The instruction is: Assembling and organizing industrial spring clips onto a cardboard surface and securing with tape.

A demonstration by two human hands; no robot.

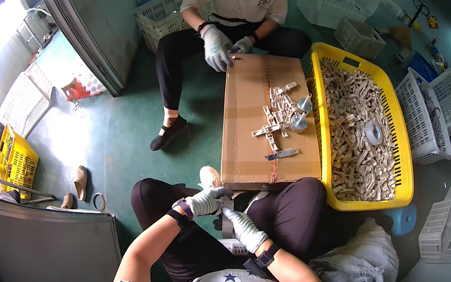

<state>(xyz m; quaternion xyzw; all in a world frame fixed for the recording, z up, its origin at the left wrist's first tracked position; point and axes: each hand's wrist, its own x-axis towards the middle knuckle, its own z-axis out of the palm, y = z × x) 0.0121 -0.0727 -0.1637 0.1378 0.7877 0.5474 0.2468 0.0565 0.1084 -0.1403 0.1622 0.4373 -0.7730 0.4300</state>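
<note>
My left hand [206, 201] and my right hand [245, 230], both in striped work gloves, are close together above my lap at the near edge of a cardboard box [242, 137]. Their fingers are closed around something small and greyish that I cannot make out. On the box lie a heap of pale, clip-like pieces [278, 115], two small metal jars [298, 122] with stems standing up, and a dark-bladed cutter [282, 154]. At the right, a yellow basket [404, 172] is full of the same pale pieces, with a roll of tape [373, 132] on top.
Across the box sits a co-worker, a gloved hand [215, 47] at its far left corner. White crates [421, 119] stand at the far right. A white sack [369, 265] slumps at my right. A power strip [233, 246] lies below my hands. Shoes [80, 182] lie on the floor, left.
</note>
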